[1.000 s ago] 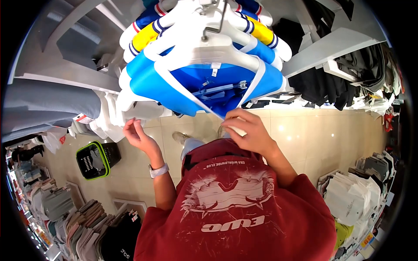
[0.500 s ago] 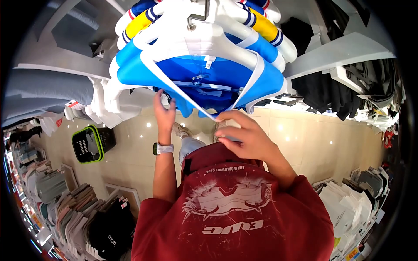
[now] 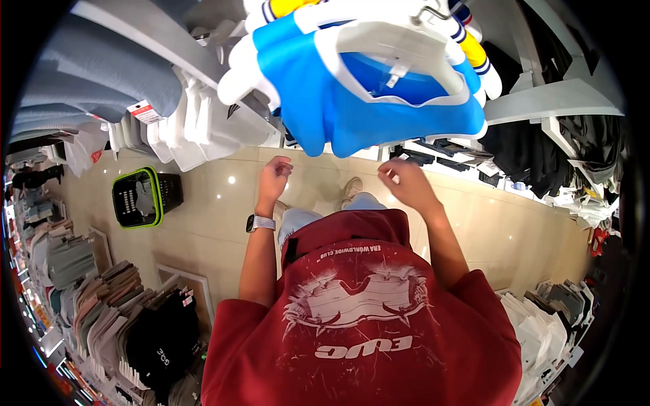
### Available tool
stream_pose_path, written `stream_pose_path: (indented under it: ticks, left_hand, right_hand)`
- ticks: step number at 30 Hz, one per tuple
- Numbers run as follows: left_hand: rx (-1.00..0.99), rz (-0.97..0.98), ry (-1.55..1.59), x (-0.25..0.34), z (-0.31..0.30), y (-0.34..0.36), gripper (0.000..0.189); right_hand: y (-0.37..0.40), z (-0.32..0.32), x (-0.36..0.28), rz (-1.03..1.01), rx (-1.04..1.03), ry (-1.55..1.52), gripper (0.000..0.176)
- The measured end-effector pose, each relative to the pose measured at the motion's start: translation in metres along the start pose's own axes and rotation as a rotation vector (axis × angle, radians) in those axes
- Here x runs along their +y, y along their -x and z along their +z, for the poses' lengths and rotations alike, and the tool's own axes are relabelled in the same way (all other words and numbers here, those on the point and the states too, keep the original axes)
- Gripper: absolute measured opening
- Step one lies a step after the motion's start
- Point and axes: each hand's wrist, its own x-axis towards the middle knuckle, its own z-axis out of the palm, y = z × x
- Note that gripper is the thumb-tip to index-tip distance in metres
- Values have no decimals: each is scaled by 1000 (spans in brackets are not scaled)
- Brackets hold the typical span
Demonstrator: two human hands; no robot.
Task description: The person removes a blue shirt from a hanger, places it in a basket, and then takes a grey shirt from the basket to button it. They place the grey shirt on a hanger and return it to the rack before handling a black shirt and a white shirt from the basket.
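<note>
A bright blue shirt (image 3: 305, 98) with white neckline trim and white shoulders hangs from a white hanger (image 3: 393, 40) in front of me. A small white label (image 3: 396, 73) shows inside its collar. Just below the shirt's left part is my left hand (image 3: 274, 177), its fingers loosely bent and apart, holding nothing. A watch (image 3: 260, 223) with a pale band is on that wrist. My right hand (image 3: 408, 184) is below the right part of the shirt, also off the fabric, with relaxed, slightly curled fingers and nothing in them.
Behind the blue shirt hang shirts with yellow-striped sleeves (image 3: 474, 51). Grey garments (image 3: 101, 74) hang at left, black ones (image 3: 521, 149) at right. A black shopping basket (image 3: 139, 196) with a green rim stands on the tiled floor. Folded clothes (image 3: 108, 291) are stacked lower left.
Both hands have come away from the shirt; my right hand has let go of its neckline. The collar, stretched wide before, now hangs closer together. The view has shifted, putting the shirt farther right.
</note>
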Motion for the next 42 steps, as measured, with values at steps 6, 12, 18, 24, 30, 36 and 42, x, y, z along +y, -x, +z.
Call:
stream_pose_path:
  ticks: [6,12,18,24,30,36,42]
  left_hand:
    - [-416,11,7,9,-41,33,13]
    - [-480,3,-141,-6,-122,65,32]
    - [-420,130,-236,-41,-194,86,32]
    - [-339,137,-198,-65,-222,97,24]
    - [-218,135,-170,-73,-256,103,27]
    - [-177,71,-213,-92,-288,88,27]
    - [-136,124,-221,-94,-309,45,26]
  right_hand:
    - [-3,117,-47,-42,-249,13,17]
    - [-28,208,-120,13,-298,-120,18]
    - [-52,259,-149,68,-169,-58,19]
    - [-100,235,-172,-24,345,71,21]
    - [-183,174,-169,40,477,727,35]
    - [-198,159,-137,-158,476,324,27]
    - [-182,198,-160,-120,898,164,24]
